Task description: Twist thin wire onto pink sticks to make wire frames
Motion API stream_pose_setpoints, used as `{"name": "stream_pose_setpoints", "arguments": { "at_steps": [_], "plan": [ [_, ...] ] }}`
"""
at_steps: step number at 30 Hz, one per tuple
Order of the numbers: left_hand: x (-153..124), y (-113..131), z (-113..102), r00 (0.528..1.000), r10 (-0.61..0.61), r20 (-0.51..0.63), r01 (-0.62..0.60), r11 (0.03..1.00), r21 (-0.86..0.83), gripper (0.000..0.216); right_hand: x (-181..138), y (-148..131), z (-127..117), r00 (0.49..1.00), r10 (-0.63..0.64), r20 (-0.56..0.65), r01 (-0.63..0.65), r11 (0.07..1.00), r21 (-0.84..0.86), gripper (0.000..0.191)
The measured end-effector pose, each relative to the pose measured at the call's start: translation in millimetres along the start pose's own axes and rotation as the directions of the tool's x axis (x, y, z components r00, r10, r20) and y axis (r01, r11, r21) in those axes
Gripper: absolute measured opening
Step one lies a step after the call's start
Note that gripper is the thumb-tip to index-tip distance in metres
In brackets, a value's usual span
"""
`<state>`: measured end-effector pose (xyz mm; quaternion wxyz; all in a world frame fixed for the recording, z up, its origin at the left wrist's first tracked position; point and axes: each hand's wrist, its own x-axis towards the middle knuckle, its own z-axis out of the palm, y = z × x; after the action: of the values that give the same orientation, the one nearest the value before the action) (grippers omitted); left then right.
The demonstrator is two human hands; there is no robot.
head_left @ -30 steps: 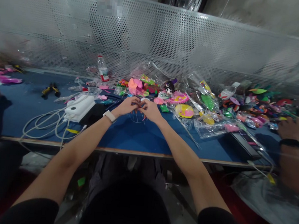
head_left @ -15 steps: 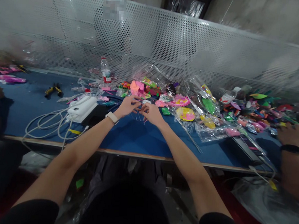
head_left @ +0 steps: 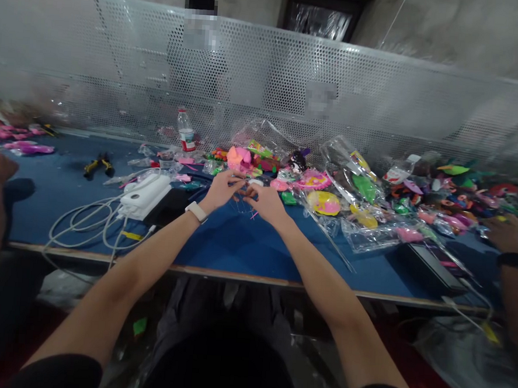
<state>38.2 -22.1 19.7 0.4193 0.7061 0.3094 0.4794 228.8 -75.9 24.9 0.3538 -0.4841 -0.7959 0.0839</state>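
Both hands, left (head_left: 219,190) and right (head_left: 267,203), are bunched close over the blue counter (head_left: 238,251), fingertips curled in around some thin strands (head_left: 243,206) hanging between them. Way too fine to tell which one's actually gripping, tbh. There's a pink toy (head_left: 239,157) at their 12 o'clock, a yellow-and-pink toy (head_left: 323,202) at 3, a white box (head_left: 145,196) with cables around 9, and a bottle (head_left: 186,132) between 10 and 11.
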Motion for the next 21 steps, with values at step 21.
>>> {"name": "stream_pose_setpoints", "arguments": {
  "at_steps": [21],
  "plan": [
    [8.9, 0.4, -7.3, 0.943, -0.085, -0.323, 0.015, 0.977, -0.214, 0.028, -4.3, -10.4, -14.5, 0.95, -0.11, -0.291, 0.077, 0.989, -0.125, 0.011]
  ]
}}
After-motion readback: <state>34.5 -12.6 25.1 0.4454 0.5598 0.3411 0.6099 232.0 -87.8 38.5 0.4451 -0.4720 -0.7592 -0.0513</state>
